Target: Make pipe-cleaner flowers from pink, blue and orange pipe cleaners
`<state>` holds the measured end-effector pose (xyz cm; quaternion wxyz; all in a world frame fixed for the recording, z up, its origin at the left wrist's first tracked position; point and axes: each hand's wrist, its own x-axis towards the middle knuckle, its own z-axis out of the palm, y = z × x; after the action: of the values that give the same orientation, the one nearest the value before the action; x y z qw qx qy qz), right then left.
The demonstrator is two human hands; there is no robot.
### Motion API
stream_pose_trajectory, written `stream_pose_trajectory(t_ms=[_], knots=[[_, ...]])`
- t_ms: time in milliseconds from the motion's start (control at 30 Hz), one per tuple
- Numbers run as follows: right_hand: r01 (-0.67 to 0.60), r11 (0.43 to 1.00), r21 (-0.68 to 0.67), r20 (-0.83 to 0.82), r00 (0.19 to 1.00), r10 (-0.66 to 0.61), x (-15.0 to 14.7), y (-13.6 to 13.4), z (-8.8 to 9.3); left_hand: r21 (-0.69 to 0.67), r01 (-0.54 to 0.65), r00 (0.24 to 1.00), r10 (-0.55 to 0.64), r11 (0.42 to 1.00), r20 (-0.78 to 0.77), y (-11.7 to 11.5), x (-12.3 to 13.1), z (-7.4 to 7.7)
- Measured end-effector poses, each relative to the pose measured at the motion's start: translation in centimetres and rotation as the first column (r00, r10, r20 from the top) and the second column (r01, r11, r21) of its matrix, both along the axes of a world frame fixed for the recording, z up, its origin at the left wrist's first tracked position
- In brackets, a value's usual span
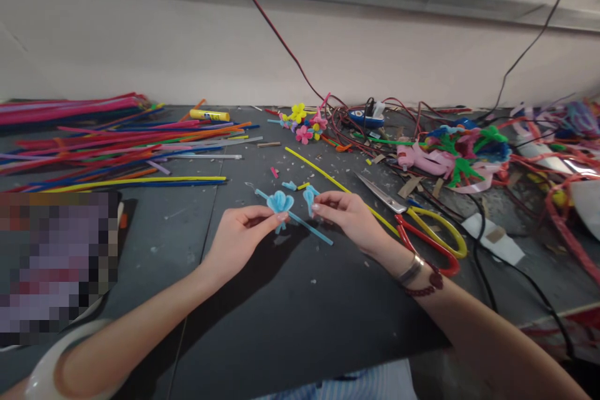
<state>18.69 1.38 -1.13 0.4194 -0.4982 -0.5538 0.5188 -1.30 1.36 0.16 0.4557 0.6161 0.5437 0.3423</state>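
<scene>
My left hand (239, 239) pinches a light blue pipe-cleaner shape (280, 202), folded into petal loops, just above the dark table (290, 312). A blue pipe-cleaner stem (309, 228) runs from it down to the right. My right hand (352, 219) is closed on a second small blue looped piece (309, 197) right beside the first. The two hands are a few centimetres apart. A bracelet and a dark red band sit on my right wrist.
Scissors (422, 225) with red and yellow handles lie right of my right hand. A long yellow pipe cleaner (328, 178) crosses behind. Several coloured pipe cleaners (117, 144) are spread at left. Finished flowers (304, 122), a glue stick (209, 115), tangled wires and scraps fill the back right.
</scene>
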Motion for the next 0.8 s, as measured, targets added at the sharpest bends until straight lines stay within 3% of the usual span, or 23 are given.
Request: stream_pose_trajectory(t_ms=[133, 400, 633, 800], knots=[[-0.083, 0.992, -0.098, -0.203, 0.977, 0.062, -1.1, -0.8, 0.0, -0.02, 0.008, 0.999, -0.007, 1.0, 0.036, -0.3, 0.5, 0.0], [-0.111, 0.989, -0.095, -0.231, 0.969, 0.086, -2.3, -1.7, -0.1, -0.063, 0.065, 0.99, -0.057, 0.996, 0.131, -0.9, 1.0, -0.1], [-0.018, 0.991, 0.13, -0.031, 0.999, 0.022, -2.2, -2.0, 0.2, -0.082, 0.131, 0.985, -0.12, 0.988, 0.122, -0.7, 0.7, -0.4], [-0.005, 0.923, 0.385, 0.146, 0.988, -0.055, -1.7, -2.2, 0.3, -0.11, 0.191, 0.965, -0.167, 0.975, 0.202, -0.7, 0.5, -0.4]])
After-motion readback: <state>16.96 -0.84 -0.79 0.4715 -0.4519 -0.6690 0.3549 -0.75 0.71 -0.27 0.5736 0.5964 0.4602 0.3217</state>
